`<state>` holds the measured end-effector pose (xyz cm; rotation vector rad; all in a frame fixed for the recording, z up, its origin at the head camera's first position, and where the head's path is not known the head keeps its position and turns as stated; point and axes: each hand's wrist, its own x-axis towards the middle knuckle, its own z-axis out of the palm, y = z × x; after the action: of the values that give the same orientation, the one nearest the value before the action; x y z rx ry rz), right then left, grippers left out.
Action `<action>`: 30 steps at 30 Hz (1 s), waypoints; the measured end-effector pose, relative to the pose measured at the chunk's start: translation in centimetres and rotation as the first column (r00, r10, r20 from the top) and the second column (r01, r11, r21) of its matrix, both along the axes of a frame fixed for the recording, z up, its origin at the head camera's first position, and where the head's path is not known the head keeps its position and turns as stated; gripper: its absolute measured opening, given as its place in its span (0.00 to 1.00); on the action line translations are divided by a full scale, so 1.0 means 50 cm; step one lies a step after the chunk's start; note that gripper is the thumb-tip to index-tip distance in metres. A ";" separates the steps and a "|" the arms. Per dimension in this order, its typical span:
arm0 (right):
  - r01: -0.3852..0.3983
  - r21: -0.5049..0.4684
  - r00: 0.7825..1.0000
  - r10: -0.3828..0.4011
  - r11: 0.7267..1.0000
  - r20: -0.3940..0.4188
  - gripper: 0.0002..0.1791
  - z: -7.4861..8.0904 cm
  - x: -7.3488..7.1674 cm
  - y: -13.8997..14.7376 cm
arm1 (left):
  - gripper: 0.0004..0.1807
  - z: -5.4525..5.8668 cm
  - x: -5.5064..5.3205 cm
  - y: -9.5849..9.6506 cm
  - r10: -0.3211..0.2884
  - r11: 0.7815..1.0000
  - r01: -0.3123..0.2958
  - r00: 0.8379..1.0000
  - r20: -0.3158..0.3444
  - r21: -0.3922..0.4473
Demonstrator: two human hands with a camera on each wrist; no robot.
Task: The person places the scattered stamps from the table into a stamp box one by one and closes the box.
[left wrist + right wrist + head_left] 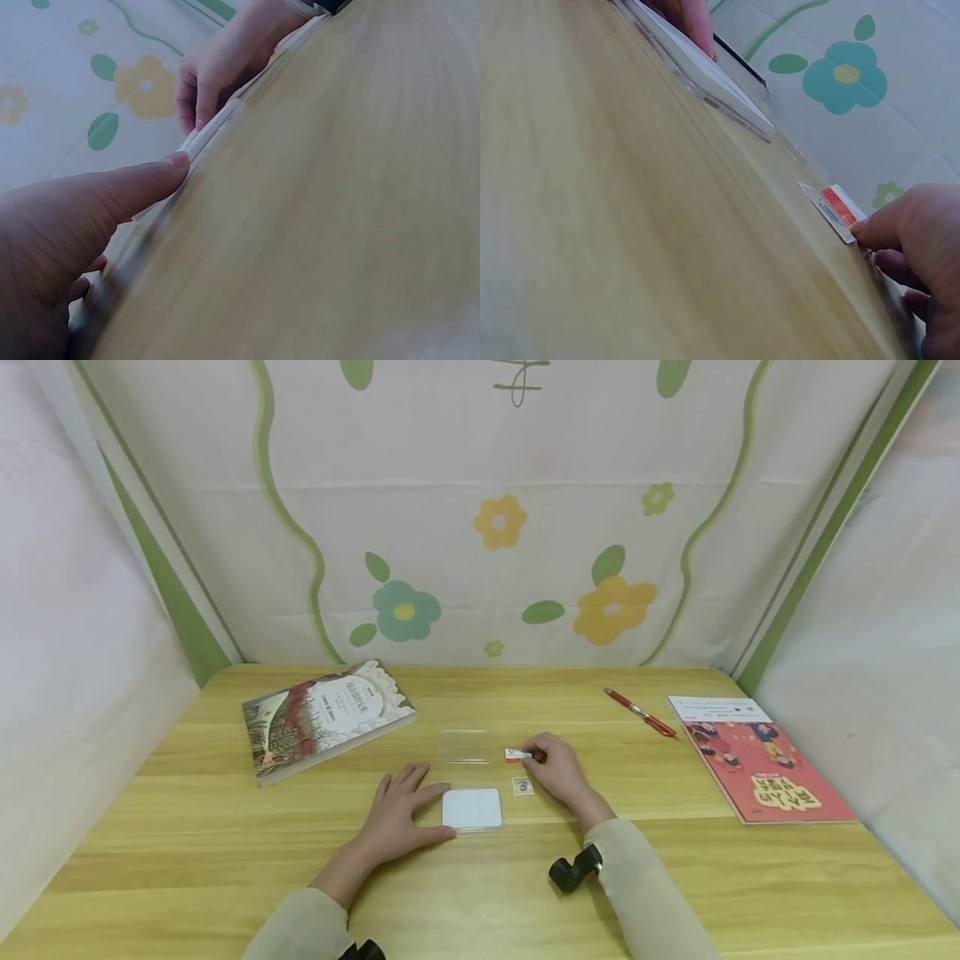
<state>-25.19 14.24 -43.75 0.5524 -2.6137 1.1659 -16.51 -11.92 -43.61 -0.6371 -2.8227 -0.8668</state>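
My left hand (pixel 401 816) lies on the table with fingers spread and fairly straight. Its thumb and index finger touch the near and far left corners of a shallow clear plastic box (pixel 477 830), which holds a white rectangular pad (pixel 471 807). To the right, my right hand (pixel 557 768) pinches the right end of a small red-and-white stamp (pixel 514 755) between thumb and fingers, low over the table. A second small stamp (pixel 522 786) with a pale border lies flat just nearer to me. Beyond the box rests a clear plastic lid (pixel 464 747).
A book with a white oval (pixel 330 714) lies at the back left. On the right are a red pen (pixel 642 713) and a pink-red booklet (pixel 765 764). A flower-printed cloth (pixel 510 468) hangs behind the wooden table (pixel 480 902).
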 end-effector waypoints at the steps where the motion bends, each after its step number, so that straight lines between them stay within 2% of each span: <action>1: 0.001 -0.006 1.000 -0.001 1.000 0.007 0.06 -0.001 0.000 0.000 | 0.35 0.000 0.000 0.000 0.001 1.000 -0.001 1.000 0.001 0.000; 10: -0.008 -0.002 0.999 0.008 1.000 0.036 0.11 0.001 0.001 -0.002 | 0.35 0.004 0.001 0.000 -0.002 1.000 0.001 1.000 0.019 0.005; 17: -0.007 0.008 0.994 0.006 1.000 0.105 0.12 0.005 0.004 -0.005 | 0.36 0.007 0.002 0.000 -0.006 1.000 0.006 1.000 0.021 0.005; 30: -0.017 0.004 0.995 0.016 1.000 0.095 0.08 0.005 0.005 -0.004 | 0.35 0.007 0.001 0.001 -0.003 1.000 0.003 1.000 0.015 -0.003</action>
<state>-24.94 14.06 -43.52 0.5332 -2.6970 1.2197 -16.45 -11.89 -43.25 -0.6386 -2.8378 -0.8717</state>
